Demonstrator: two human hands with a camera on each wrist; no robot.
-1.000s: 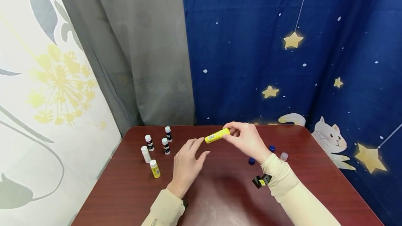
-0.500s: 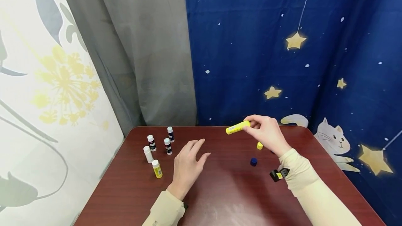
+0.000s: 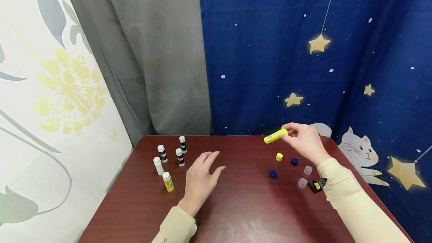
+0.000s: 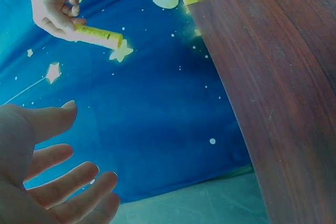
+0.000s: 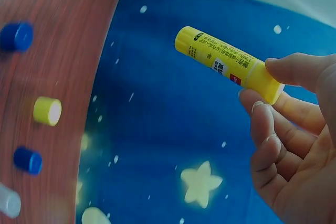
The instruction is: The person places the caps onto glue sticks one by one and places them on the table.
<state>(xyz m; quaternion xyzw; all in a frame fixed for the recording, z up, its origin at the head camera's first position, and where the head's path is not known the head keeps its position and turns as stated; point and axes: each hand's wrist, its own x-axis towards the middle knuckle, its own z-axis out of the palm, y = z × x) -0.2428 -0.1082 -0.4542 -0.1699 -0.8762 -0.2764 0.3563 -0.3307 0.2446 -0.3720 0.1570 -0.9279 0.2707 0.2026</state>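
My right hand [image 3: 306, 141] pinches a yellow glue stick [image 3: 276, 136] by its yellow cap end, holding it above the far right of the table. The right wrist view shows thumb and fingertips on the cap end of the printed glue stick [image 5: 226, 61], its base pointing away from the hand. My left hand [image 3: 200, 179] hovers over the table's middle with fingers spread and nothing in them. Left of it stand several uncapped glue sticks with white tops: a yellow one [image 3: 168, 182], a white one [image 3: 158, 166] and dark ones [image 3: 180, 157].
Below the right hand lie loose caps: a yellow cap [image 3: 279, 157], two blue caps [image 3: 272, 174] and two clear caps [image 3: 302, 182]. The reddish-brown table [image 3: 236, 205] ends at a far edge in front of a blue star curtain [image 3: 253, 66] and a grey curtain [image 3: 172, 55].
My right hand has carried the yellow glue stick rightward, away from the left hand, which stays nearly still. Caps formerly hidden behind the right hand and wrist now show.
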